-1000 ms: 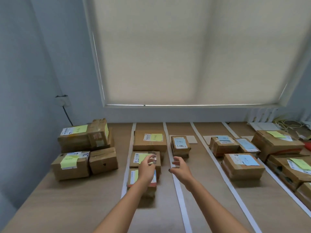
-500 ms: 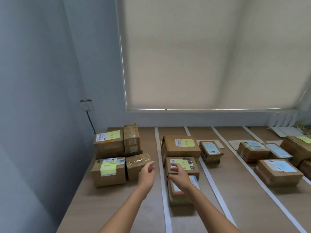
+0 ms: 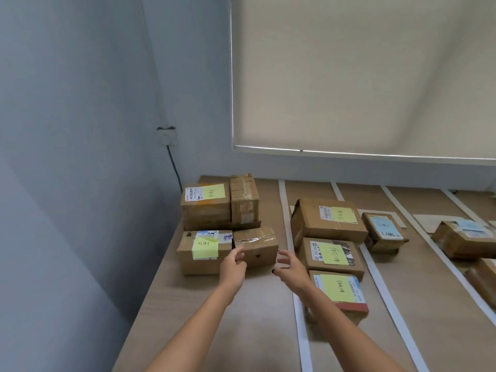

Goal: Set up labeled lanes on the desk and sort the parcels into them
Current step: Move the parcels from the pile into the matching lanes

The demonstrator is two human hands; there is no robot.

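Observation:
A small plain cardboard parcel [image 3: 258,245] with clear tape lies at the left end of the desk [image 3: 204,318]. My left hand [image 3: 233,267] is at its left front corner, fingers apart and touching or almost touching it. My right hand [image 3: 291,268] hovers open just right of it, holding nothing. Beside it sits a parcel with a yellow note [image 3: 204,251]. Behind stand a larger parcel with a yellow note [image 3: 206,201] and an upright taped parcel [image 3: 244,198]. White tape strips [image 3: 300,331] mark lanes.
The lane to the right holds three parcels with yellow notes [image 3: 328,221], [image 3: 331,255], [image 3: 339,291]. Further right lie a small blue-labelled parcel [image 3: 382,232] and more parcels [image 3: 461,237]. The grey wall [image 3: 80,183] borders the desk's left edge. A closed blind hangs behind.
My view has swung left. Both hands have moved left, from the yellow-note parcels in the lane to either side of the small plain parcel.

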